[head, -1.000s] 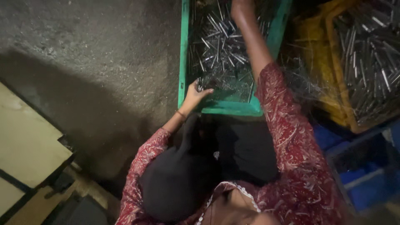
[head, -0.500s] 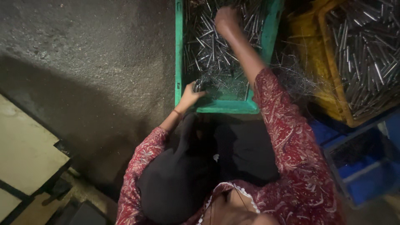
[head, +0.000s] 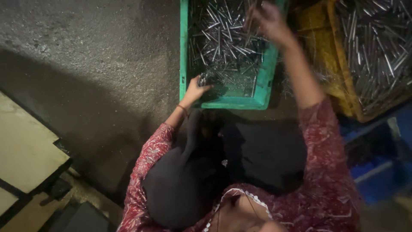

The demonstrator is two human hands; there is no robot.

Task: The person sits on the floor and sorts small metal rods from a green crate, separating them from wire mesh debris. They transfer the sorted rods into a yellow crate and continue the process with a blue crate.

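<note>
A green plastic crate (head: pixel 223 103) in front of me holds a heap of thin metal pins (head: pixel 223 43). My left hand (head: pixel 195 90) rests at the crate's near left corner, closed on a small bunch of pins (head: pixel 207 79). My right hand (head: pixel 268 21) is raised over the crate's far right side. It is blurred, and a few pins stick out of its fingers. Both arms wear red patterned sleeves, and a black cloth covers my lap.
A yellow crate (head: pixel 343 86) full of longer metal rods (head: pixel 373 43) stands to the right of the green one. A blue crate (head: pixel 377 172) sits below it at the right edge. Rough concrete floor (head: pixel 86 56) lies to the left, with a pale board (head: pixel 25 146) at lower left.
My right hand has lifted off the pin heap and swung right, toward the yellow crate. My left hand has stayed at the green crate's near corner.
</note>
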